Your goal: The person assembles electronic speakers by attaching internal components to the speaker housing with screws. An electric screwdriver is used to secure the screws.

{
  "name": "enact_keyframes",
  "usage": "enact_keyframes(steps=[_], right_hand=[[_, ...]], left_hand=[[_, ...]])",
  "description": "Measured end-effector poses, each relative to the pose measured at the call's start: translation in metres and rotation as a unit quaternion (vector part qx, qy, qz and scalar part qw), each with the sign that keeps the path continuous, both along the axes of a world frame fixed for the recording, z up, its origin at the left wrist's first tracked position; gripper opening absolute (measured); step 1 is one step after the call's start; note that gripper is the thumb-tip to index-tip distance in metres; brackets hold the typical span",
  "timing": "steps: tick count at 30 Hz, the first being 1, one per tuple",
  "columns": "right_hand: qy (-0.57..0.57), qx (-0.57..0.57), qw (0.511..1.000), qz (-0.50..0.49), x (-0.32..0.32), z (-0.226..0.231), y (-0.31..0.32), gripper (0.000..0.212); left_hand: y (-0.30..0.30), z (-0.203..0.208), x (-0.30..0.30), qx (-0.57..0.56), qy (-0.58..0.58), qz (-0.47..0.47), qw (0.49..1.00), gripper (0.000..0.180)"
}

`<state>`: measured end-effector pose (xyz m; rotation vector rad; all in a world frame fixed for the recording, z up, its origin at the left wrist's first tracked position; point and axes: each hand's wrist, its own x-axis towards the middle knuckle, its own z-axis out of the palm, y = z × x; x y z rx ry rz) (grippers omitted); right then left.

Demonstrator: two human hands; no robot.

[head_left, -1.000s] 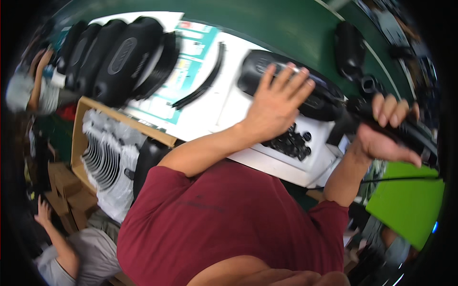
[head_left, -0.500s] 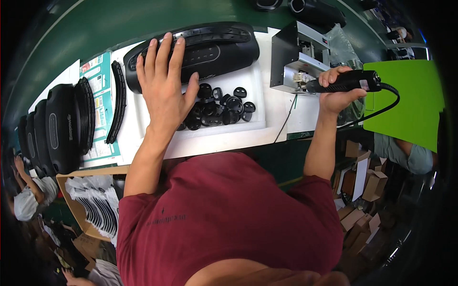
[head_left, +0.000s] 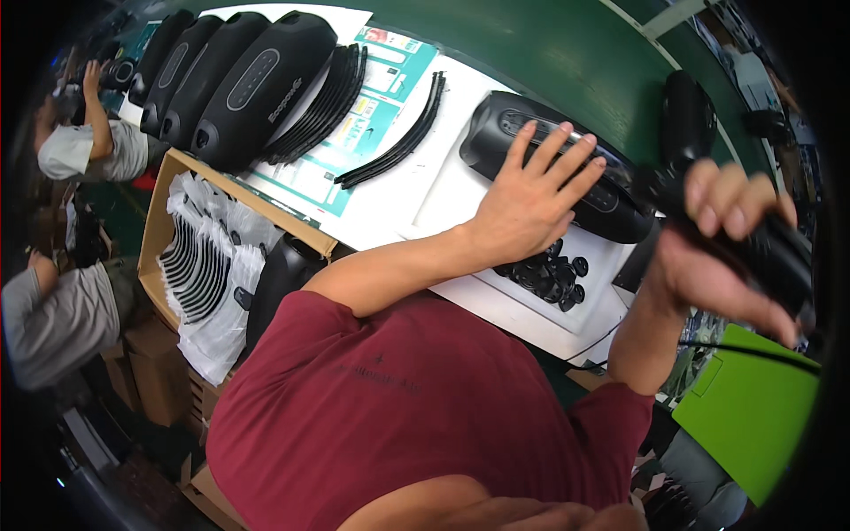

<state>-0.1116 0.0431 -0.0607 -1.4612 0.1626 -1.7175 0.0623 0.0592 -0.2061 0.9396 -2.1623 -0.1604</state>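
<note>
My left hand (head_left: 542, 190) lies flat with fingers spread on a black rounded speaker housing (head_left: 615, 212), over its glossy recessed strip. In my right hand (head_left: 722, 230), blurred by motion, is a black corded electric screwdriver (head_left: 775, 261). Its front end points left toward the right end of the housing; whether the tip touches is too blurred to tell. Beneath the housing is a white tray (head_left: 606, 254), where a pile of small round black parts (head_left: 551, 276) lies on the near side.
Left along the bench lie a few thin curved black strips (head_left: 398, 146), a stack of similar strips (head_left: 326, 111) and several black housings (head_left: 266, 80). A carton (head_left: 152, 248) with wrapped parts stands nearer. At right are the cord (head_left: 753, 352) and a green panel (head_left: 753, 407). Other people work at left.
The view has swung right. My right hand has brought the screwdriver from the metal box over to the housing's right end. My left hand stays spread on the housing.
</note>
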Motion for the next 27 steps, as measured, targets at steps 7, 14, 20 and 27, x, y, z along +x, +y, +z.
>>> enact_keyframes(steps=[7,14,20,27], right_hand=[[0.082,0.08,0.993,0.025,0.095,-0.046,-0.06,0.132],[0.176,0.165,0.97,-0.013,0.114,-0.056,-0.067,0.121],[0.132,0.103,0.971,0.171,0.105,-0.065,-0.089,0.108],[0.174,0.19,0.963,0.08,0.105,-0.049,-0.069,0.11]], left_hand=[[-0.003,-0.006,0.004,-0.021,0.025,0.015,0.999,0.052],[-0.006,-0.013,0.009,-0.038,0.031,0.023,0.999,0.041],[-0.003,-0.01,0.011,-0.029,0.035,0.014,0.999,0.039],[-0.001,-0.005,0.01,-0.023,0.011,0.01,1.0,0.054]])
